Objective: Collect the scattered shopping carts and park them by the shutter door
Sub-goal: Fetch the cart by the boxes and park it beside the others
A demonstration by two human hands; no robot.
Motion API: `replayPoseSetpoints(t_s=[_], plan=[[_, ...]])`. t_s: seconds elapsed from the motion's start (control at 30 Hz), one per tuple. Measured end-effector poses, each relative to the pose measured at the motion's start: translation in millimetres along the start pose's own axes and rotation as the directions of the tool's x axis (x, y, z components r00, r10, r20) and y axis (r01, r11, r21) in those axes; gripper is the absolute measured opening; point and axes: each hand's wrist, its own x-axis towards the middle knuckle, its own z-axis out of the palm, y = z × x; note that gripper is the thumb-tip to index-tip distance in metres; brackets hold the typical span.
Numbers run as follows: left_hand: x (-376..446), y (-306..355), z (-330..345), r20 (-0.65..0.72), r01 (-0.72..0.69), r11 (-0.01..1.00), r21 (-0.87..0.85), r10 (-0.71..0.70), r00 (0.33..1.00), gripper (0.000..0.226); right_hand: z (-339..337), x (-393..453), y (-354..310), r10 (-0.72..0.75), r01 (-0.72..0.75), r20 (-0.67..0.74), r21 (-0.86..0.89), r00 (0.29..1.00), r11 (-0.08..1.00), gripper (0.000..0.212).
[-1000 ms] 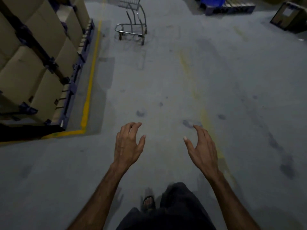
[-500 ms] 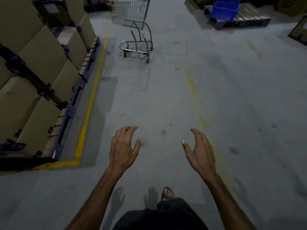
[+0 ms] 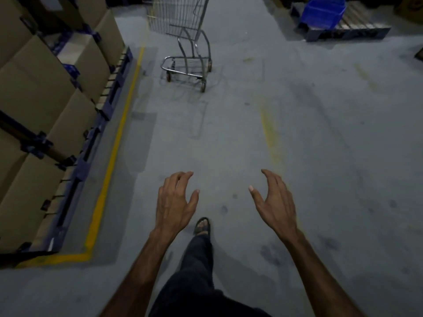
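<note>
A metal wire shopping cart [image 3: 183, 26] stands on the grey floor straight ahead at the top of the view, its basket top cut off by the frame edge. Well short of it, my left hand [image 3: 175, 203] and my right hand [image 3: 275, 202] are held out in front of me. Both hands have loosely curled fingers and hold nothing. My sandalled foot [image 3: 202, 225] steps forward between them. No shutter door shows in this view.
Stacked cardboard boxes [image 3: 39, 92] on blue pallets line the left side behind a yellow floor line [image 3: 114, 154]. A pallet [image 3: 357, 28] carrying a blue bin [image 3: 322, 11] sits at the top right.
I have walked forward: the cart has come closer and lower in view, showing more of its basket. Both hands stay held out and empty.
</note>
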Motion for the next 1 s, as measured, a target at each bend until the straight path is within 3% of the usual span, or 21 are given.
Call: replayPoseSetpoints(t_s=[0.47, 0.8, 1.0], plan=[[304, -38, 45, 0.043, -0.082, 0.996, -0.044, 0.084, 0.996, 0.050, 15, 263, -52, 0.084, -0.081, -0.089, 0.036, 0.992, 0.996, 0.062], [478, -44, 119, 0.063, -0.073, 0.997, 0.002, 0.073, 0.995, 0.050, 28, 466, -18, 0.053, -0.045, -0.095, 0.080, 0.994, 0.996, 0.061], [607, -15, 157, 0.050, -0.044, 0.998, 0.037, 0.042, 0.998, 0.050, 11, 605, -1, 0.036, -0.030, -0.066, 0.085, 0.997, 0.996, 0.061]])
